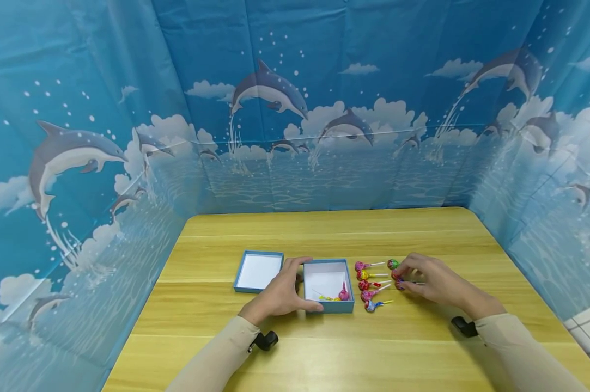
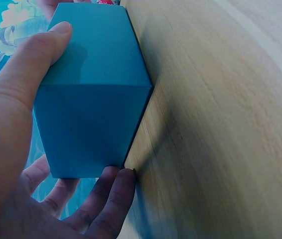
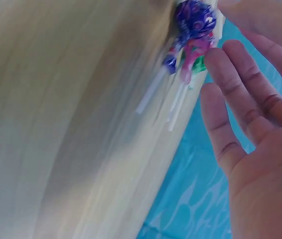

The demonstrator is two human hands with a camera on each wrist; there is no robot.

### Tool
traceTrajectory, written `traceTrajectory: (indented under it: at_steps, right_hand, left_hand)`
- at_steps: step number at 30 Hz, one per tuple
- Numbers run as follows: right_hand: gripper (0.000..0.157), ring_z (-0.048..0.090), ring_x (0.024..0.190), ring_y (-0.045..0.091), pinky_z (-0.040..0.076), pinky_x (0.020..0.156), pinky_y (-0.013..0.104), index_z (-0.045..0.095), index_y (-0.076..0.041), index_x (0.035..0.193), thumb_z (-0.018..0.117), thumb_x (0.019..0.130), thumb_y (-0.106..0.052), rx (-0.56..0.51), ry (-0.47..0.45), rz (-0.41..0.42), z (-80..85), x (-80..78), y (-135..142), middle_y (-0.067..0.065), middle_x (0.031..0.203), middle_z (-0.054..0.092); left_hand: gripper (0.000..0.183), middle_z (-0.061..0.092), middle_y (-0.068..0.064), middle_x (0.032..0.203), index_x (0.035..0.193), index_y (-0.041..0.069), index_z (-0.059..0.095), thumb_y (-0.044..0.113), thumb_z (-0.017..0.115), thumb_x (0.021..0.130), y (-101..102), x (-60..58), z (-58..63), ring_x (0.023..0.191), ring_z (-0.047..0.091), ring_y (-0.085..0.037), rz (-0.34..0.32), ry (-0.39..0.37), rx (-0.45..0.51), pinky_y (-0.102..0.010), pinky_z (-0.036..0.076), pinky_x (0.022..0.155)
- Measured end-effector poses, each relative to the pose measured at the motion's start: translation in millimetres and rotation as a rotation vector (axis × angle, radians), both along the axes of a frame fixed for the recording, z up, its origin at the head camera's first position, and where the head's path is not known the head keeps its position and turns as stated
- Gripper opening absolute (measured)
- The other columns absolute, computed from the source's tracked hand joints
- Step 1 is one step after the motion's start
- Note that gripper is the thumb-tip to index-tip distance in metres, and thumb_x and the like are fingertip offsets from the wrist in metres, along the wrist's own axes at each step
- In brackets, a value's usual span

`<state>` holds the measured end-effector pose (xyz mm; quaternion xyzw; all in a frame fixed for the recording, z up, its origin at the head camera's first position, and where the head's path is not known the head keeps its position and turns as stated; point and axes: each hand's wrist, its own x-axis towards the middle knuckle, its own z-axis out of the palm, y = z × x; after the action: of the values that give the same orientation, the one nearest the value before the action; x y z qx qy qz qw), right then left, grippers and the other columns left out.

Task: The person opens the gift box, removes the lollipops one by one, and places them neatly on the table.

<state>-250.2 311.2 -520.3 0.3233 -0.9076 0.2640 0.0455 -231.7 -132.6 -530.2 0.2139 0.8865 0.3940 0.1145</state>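
My left hand [image 1: 282, 291] grips an open blue box [image 1: 341, 306] with a white inside, its thumb on the near side and its fingers spread around the left and far sides. In the left wrist view the thumb presses one face of the box [image 2: 96, 129]. Inside the box lie a pink lollipop [image 1: 344, 294] and a yellow one [image 1: 328, 298]. My right hand [image 1: 432, 280] reaches over lollipops on the right, thumb and fingers apart. A purple-wrapped lollipop [image 3: 196, 20] is beside its thumb; whether they touch is unclear. A green lollipop [image 1: 393, 264] lies just beyond.
Between box and right hand, several lollipops lie in a column, including a yellow one [image 1: 363, 275] and a blue one [image 1: 370, 306]. Left of the box is a blue lid [image 1: 259, 271], white side up. A dolphin-print curtain [image 1: 295, 163] surrounds the wooden table [image 1: 324, 354].
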Motion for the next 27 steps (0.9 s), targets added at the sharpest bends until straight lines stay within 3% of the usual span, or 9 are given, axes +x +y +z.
traceTrajectory:
  at_steps: [15, 27]
  right_hand:
    - [0.026, 0.077, 0.096, 0.017, 0.068, 0.08, 0.038, 0.083, -0.014, 0.121, 0.091, 0.1, -0.003, 0.025, 0.112, 0.077, 19.7, 6.3, -38.8, -0.001, 0.119, 0.079]
    - [0.025, 0.074, 0.099, 0.02, 0.066, 0.084, 0.039, 0.081, -0.02, 0.132, 0.085, 0.109, -0.012, 0.051, 0.005, 0.122, 34.0, 6.6, -71.2, 0.003, 0.132, 0.077]
  left_hand:
    - [0.117, 0.046, -0.013, 0.169, 0.183, 0.028, 0.033, 0.053, 0.102, 0.091, -0.1, 0.0, -0.5, 0.14, 0.063, -0.029, 0.001, -0.003, 0.004, -0.056, 0.058, 0.117]
    - [0.117, 0.048, -0.013, 0.166, 0.183, 0.027, 0.033, 0.054, 0.101, 0.091, -0.9, -1.6, -1.9, 0.137, 0.063, -0.027, -0.003, 0.003, 0.0, -0.054, 0.058, 0.115]
